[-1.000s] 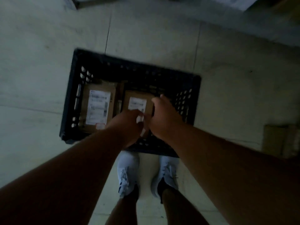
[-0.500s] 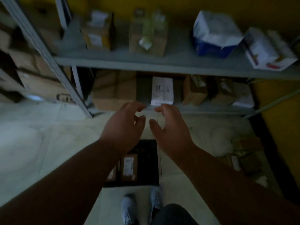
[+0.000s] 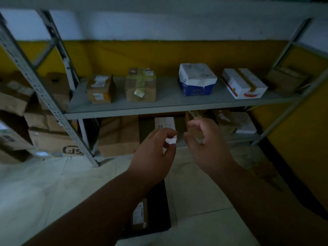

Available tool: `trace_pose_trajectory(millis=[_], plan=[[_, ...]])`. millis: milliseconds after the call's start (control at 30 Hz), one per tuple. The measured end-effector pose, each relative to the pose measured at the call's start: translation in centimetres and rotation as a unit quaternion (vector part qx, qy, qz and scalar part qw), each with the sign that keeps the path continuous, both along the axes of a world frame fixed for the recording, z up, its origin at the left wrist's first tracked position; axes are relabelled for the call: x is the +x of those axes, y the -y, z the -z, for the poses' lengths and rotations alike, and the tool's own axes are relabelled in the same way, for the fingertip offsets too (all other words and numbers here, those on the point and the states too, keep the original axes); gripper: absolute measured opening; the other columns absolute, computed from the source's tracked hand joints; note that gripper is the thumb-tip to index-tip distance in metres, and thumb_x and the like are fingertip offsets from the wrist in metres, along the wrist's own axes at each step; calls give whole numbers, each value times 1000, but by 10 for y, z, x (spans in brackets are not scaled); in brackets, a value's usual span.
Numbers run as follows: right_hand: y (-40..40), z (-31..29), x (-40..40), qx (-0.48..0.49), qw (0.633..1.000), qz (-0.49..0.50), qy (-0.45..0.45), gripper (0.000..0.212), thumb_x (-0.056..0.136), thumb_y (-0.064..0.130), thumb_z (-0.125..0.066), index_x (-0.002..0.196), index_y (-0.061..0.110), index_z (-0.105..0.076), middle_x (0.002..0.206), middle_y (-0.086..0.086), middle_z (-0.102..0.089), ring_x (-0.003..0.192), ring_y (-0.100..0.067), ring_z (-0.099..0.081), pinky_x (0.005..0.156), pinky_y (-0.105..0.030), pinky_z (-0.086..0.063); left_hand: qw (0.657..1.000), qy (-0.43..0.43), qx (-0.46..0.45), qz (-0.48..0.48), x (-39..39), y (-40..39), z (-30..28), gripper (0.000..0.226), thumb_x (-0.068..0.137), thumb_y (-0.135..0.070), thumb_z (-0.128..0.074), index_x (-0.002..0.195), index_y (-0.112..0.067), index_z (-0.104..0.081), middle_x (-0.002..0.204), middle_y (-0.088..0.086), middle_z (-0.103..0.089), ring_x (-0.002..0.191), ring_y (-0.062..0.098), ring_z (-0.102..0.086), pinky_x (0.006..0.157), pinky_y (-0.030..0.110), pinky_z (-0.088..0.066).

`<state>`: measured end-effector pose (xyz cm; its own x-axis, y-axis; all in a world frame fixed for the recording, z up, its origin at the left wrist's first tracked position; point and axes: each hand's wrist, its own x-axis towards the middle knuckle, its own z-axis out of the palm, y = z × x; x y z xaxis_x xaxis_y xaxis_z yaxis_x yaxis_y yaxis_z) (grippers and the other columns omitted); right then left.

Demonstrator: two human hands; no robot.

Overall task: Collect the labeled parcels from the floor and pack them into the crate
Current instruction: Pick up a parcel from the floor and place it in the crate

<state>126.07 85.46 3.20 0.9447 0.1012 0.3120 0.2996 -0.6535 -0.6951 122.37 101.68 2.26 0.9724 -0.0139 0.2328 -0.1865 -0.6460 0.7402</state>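
The black crate [image 3: 160, 208] stands on the floor below my arms, mostly hidden by my left forearm. One brown parcel with a white label [image 3: 140, 216] shows inside it. My left hand [image 3: 152, 155] and my right hand [image 3: 206, 146] hover side by side well above the crate, in front of the lower shelf. Their fingers are loosely curled and hold nothing. Neither hand touches a parcel.
A grey metal rack [image 3: 170, 103] faces me. Its upper shelf carries two cardboard boxes [image 3: 140, 86], a white and blue box [image 3: 197, 79] and a white and red box [image 3: 244, 84]. More boxes and a white parcel [image 3: 164, 122] sit below. Stacked cartons [image 3: 51, 139] stand left; a yellow wall [image 3: 301, 142] is right.
My view has swung up from the crate to the rack. Both hands have left the parcel in the crate and risen, empty, and have drawn slightly apart.
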Motion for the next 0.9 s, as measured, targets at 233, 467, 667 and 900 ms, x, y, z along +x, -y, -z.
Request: trace_pose_trajectory(millis=[233, 467, 667, 900], plan=[[146, -19, -17, 3, 995, 97, 31, 34, 88, 35, -67, 119, 27, -57, 114, 12, -51, 103, 4, -45, 81, -7, -33, 997, 36, -42, 47, 26, 134, -18, 28, 89, -38, -51, 117, -42, -52, 103, -23, -52, 97, -13, -49, 72, 15, -46], [320, -22, -46, 3, 981, 196, 2, 37, 87, 31, -67, 122, 33, -55, 119, 10, -50, 104, -1, -51, 82, -20, -44, 991, 37, -65, 113, 42, 291, -11, 32, 89, -29, -60, 119, -39, -53, 102, -26, -51, 97, -11, -50, 73, 16, -46], [408, -4, -61, 41, 960, 273, -47, 46, 86, 39, -67, 126, 42, -46, 117, 20, -40, 97, 22, -42, 68, -6, -33, 984, 7, -53, 171, 64, 379, 2, 34, 90, -25, -61, 123, -29, -55, 109, -13, -55, 94, -7, -53, 72, 12, -41], [449, 24, -23, 85, 932, 343, -81, 58, 84, 40, -70, 135, 34, -43, 123, 18, -41, 104, 5, -48, 76, -12, -36, 962, -36, -50, 266, 122, 440, 25, 30, 92, -22, -59, 118, -35, -50, 105, -19, -51, 96, -4, -52, 76, 19, -45]])
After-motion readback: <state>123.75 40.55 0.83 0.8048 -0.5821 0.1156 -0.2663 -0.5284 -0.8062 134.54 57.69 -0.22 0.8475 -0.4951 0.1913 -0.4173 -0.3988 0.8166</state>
